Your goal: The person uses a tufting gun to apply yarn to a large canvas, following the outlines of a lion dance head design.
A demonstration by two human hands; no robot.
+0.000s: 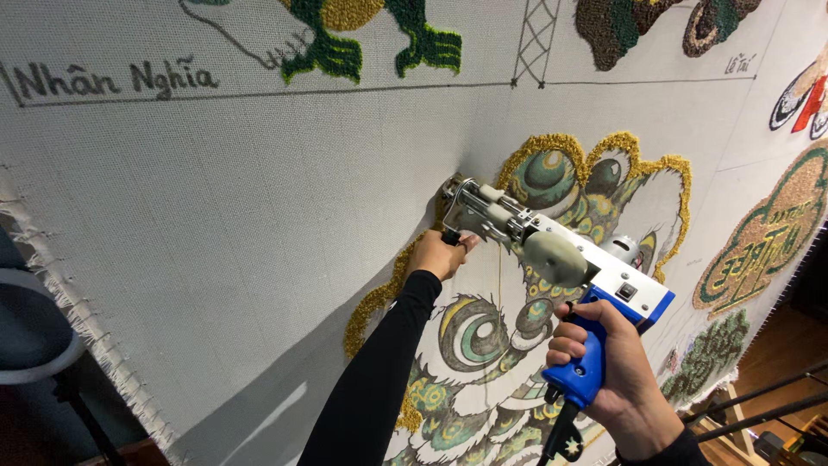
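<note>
Mid-tufting, the right hand (608,371) grips the tufting gun (552,250) by its blue handle, the left hand (440,255) closed on its front handle, nose pressed to the cloth (216,216); next it needs steady pressure along the gold outline (379,298).

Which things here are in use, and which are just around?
In use: blue-and-white tufting gun, left hand on its front handle, right hand on its blue grip, grey stretched cloth.
Just around: green tufted figure, round grey stool.
</note>
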